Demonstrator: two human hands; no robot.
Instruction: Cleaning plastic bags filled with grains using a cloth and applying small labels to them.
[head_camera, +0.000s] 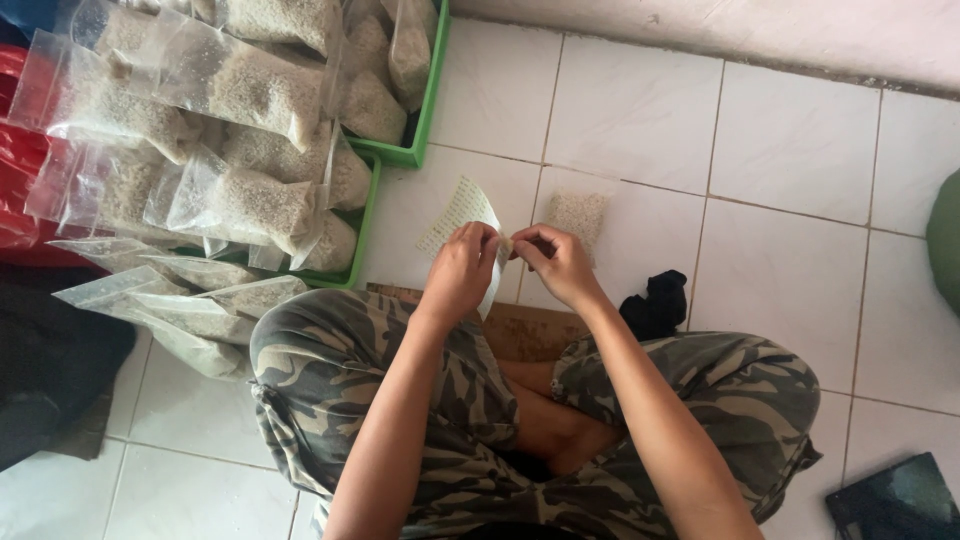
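A pale, rectangular paper sheet of small stickers is pinched at its lower edge by the left hand, thumb and forefinger closed on it. Just to the right, the right hand is closed too, fingertips nipped on a small label at the sheet's edge, between the two hands; whether it is fully free of the backing can't be told. Both hands are held above the crossed legs in camouflage trousers, w/ a brown cardboard piece just below them.

Beyond the right hand, a small clear plastic packet of pale grain lies flat on the white tiled floor. Well to the left of the left hand, many similar filled packets are heaped in green plastic trays. A black cloth lies near the right wrist.

For the peel to go well, judged from the grip: sheet kept taut by the left hand, label lifted from one corner at a low angle, adhesive side touched as little as poss., fingers kept off the neighbouring stickers.
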